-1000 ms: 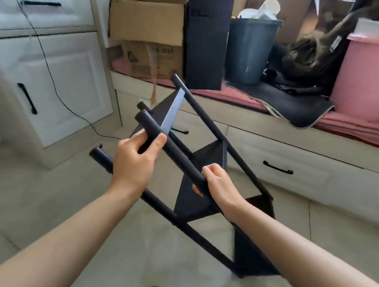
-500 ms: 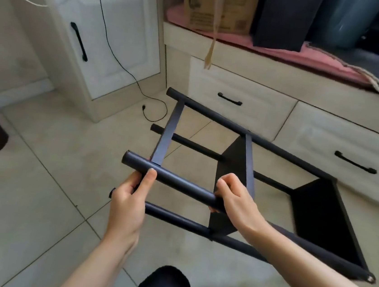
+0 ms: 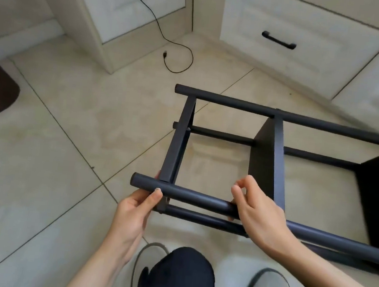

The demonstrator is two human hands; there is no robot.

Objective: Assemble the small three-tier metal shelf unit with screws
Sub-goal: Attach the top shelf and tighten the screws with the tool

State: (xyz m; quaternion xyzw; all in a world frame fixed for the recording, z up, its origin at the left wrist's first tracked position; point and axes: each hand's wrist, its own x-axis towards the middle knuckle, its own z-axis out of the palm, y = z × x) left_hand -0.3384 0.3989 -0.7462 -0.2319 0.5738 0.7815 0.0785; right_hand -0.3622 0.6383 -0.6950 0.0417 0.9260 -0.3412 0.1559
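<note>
The black three-tier metal shelf unit [image 3: 264, 161] lies on its side over the tiled floor [image 3: 64, 152] — left hand [image 3: 133, 210] and right hand [image 3: 258, 212] each grip its nearest round post [image 3: 196, 198], panels beyond.

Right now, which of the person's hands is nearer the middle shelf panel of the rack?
Right. The right hand grips the near pole beside the middle shelf panel; the left hand holds that pole's end, farther off.

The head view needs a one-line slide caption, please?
Both hands, left hand and right hand, grip the nearest pole of the sideways black shelf unit.
</note>
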